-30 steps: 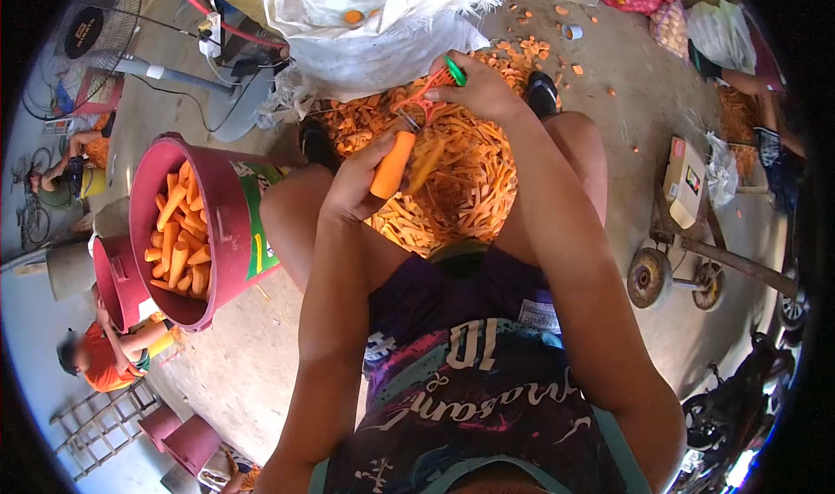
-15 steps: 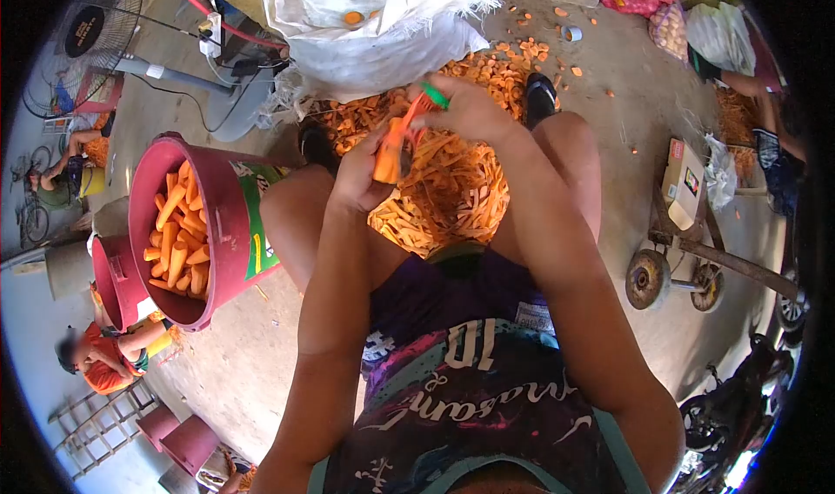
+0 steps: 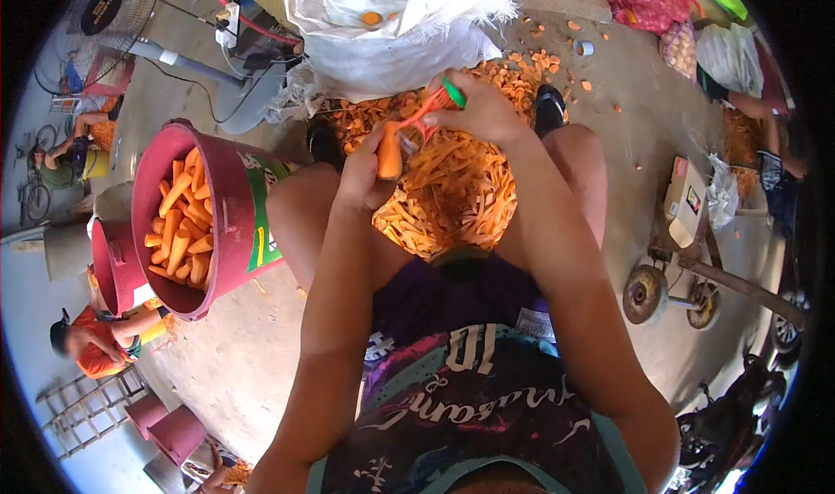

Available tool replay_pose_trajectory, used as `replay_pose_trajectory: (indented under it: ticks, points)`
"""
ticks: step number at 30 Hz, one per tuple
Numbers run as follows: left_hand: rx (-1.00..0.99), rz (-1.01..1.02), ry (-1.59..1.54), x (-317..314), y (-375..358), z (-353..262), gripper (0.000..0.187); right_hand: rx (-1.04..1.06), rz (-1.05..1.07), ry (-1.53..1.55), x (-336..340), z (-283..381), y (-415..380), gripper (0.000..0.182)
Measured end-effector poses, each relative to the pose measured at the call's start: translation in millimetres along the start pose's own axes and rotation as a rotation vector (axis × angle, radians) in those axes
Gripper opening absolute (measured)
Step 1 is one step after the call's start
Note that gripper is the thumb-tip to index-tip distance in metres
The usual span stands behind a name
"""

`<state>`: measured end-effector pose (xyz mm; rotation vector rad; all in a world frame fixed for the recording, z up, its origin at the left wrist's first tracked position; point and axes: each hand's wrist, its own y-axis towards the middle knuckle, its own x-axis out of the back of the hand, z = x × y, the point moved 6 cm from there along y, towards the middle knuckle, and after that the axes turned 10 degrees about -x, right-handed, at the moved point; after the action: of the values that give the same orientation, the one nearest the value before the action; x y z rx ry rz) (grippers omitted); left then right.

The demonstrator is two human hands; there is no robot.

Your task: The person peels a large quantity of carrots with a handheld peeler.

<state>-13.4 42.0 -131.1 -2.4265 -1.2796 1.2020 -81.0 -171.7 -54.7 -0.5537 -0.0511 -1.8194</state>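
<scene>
My left hand (image 3: 361,174) is wrapped round a peeled-looking orange carrot (image 3: 389,156), whose blunt end points toward me. A vegetable peeler (image 3: 426,110) with a red-orange frame and a green part is gripped in my right hand (image 3: 489,113). Its head lies close by the carrot's far end. Below both hands, between my knees, is a heap of carrot peelings (image 3: 470,190). To my left a pink bucket (image 3: 228,224) holds many smooth carrots (image 3: 178,237).
A white woven sack (image 3: 374,50) stands ahead, with carrot scraps (image 3: 531,68) scattered on the floor. On the right is a wheeled cart (image 3: 648,290) bearing a box (image 3: 685,200). A fan (image 3: 100,11) stands at upper left. Other people sit at both sides.
The carrot has tilted more end-on toward me in my left hand. My right hand and the peeler have shifted slightly to the right. The whole view has moved a little.
</scene>
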Motion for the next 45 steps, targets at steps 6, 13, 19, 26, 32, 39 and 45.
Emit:
replay_pose_trajectory:
  ticks: [6, 13, 19, 26, 32, 39, 45]
  points:
    - [0.000, 0.064, -0.061, -50, -18, -10, 0.036, 0.045, 0.088, -0.246, -19, 21, -19, 0.060]
    - [0.060, 0.150, 0.114, -44, -30, -12, 0.039, 0.022, -0.041, 0.079, 7, -35, 23, 0.043]
    - [0.005, -0.030, 0.110, -19, -23, -13, 0.034, -0.141, -0.008, -0.035, 14, -14, 11, 0.044]
    - [-0.007, -0.101, -0.114, -40, -11, -10, 0.039, 0.191, -0.001, -0.114, -22, 15, -16, 0.058]
    - [0.029, 0.071, -0.108, -32, -5, 0, 0.037, 0.122, 0.070, -0.127, -22, 4, -8, 0.060]
    - [0.105, 0.073, 0.051, -32, -20, -9, 0.035, -0.071, -0.012, -0.006, 9, -25, 20, 0.041]
    - [0.073, 0.158, 0.012, -22, -16, -9, 0.033, -0.155, -0.098, -0.121, 17, -22, 18, 0.044]
